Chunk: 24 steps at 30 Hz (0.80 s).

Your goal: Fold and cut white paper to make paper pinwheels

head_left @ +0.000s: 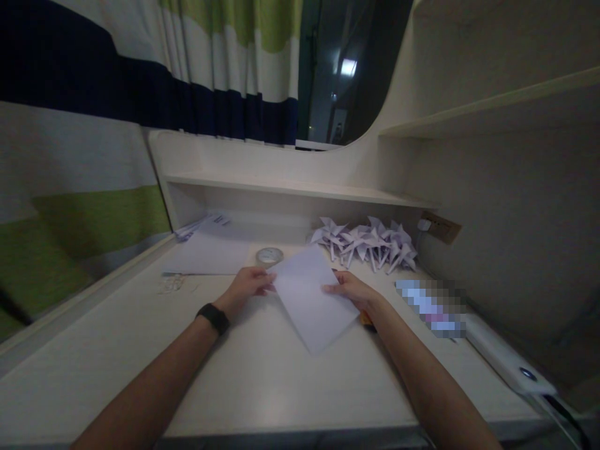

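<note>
Stretches the bare left forearm [157, 372] and the bare right forearm [422, 362] forward, slanting inward toward each other. Pinches with the bare left hand [250, 284], fingers [253, 272] curled; grips likewise with the bare right hand [350, 289], thumb [332, 289] uppermost, pointing leftward.

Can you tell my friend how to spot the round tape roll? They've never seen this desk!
Find the pale desk below the long shelf. Look between the paper stack at the left and the white sheet being held, just beyond the left hand. The tape roll is the small round one; its paper neighbours have straight edges.
</note>
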Available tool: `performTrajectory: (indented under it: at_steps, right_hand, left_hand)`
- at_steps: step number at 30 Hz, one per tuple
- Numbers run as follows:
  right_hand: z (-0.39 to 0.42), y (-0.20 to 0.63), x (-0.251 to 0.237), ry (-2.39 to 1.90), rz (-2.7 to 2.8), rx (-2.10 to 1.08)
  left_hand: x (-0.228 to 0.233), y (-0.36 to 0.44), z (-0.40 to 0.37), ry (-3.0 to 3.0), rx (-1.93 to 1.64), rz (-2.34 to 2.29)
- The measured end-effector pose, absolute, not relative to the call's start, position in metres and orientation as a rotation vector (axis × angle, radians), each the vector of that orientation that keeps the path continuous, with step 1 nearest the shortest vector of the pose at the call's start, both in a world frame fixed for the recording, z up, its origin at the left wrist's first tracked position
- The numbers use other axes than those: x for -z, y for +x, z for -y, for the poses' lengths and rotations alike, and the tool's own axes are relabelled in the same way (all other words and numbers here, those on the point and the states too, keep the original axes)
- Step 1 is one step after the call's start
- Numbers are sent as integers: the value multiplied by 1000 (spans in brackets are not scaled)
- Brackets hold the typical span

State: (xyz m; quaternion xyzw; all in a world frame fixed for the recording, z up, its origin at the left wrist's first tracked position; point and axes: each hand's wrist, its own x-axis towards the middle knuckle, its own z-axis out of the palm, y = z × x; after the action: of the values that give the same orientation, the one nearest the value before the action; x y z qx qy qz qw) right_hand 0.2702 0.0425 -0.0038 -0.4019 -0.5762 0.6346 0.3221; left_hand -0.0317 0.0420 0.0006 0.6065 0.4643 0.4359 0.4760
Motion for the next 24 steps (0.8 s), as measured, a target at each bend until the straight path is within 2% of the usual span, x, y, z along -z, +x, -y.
performTrajectory:
  at_steps: [7, 24]
  right_hand:
    - [-41, 274, -2, -1050, 1500, -1698]
    - [-37, 277, -6, -943, 1607, -1779]
  left_hand:
    - [8, -45, -51, 1426, -956, -978]
    - [5, -46, -50, 1435, -984, -994]
